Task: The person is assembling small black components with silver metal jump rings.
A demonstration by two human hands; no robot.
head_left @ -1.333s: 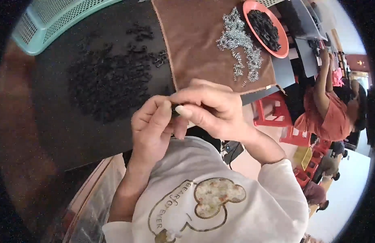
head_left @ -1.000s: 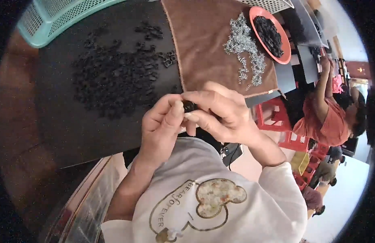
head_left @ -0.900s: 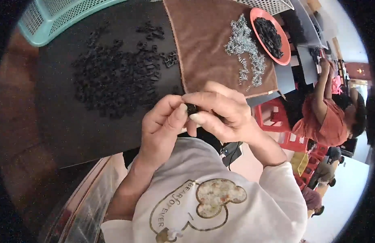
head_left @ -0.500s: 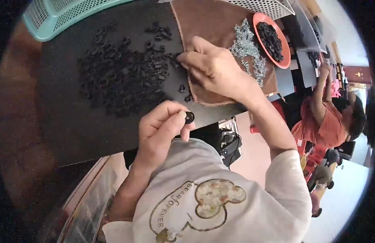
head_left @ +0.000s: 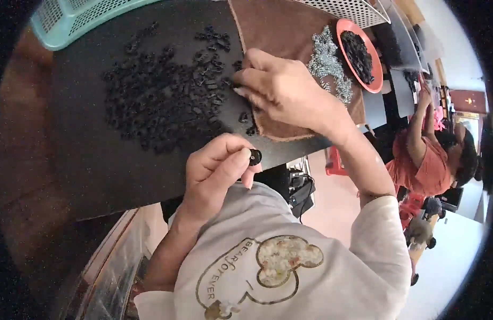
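Black parts, easy to lose on a black surface

Black plastic pieces (head_left: 161, 101) lie heaped on the dark surface (head_left: 86, 160), and the right hand (head_left: 284, 93) reaches into the heap's near edge, fingertips bent down onto the pieces where the brown cloth (head_left: 281, 24) begins. Whether that grip has closed on a piece I cannot tell; the fingers hide it. The left hand (head_left: 217, 170) is held above the surface's front edge, pinching a small round black part (head_left: 255, 157) between thumb and forefinger.

That pinch looks light and sits right over the edge, so a slip would likely send the part down past the lap to the floor. Black on black also makes it easy to pick up two pieces at once, or to nudge strays off the heap. A few pieces (head_left: 247, 122) already lie loose at the cloth's hem. The silver metal bits (head_left: 326, 61) and the orange dish (head_left: 375, 80) of dark parts sit just beyond the right wrist, where a sleeve or forearm could drag them.
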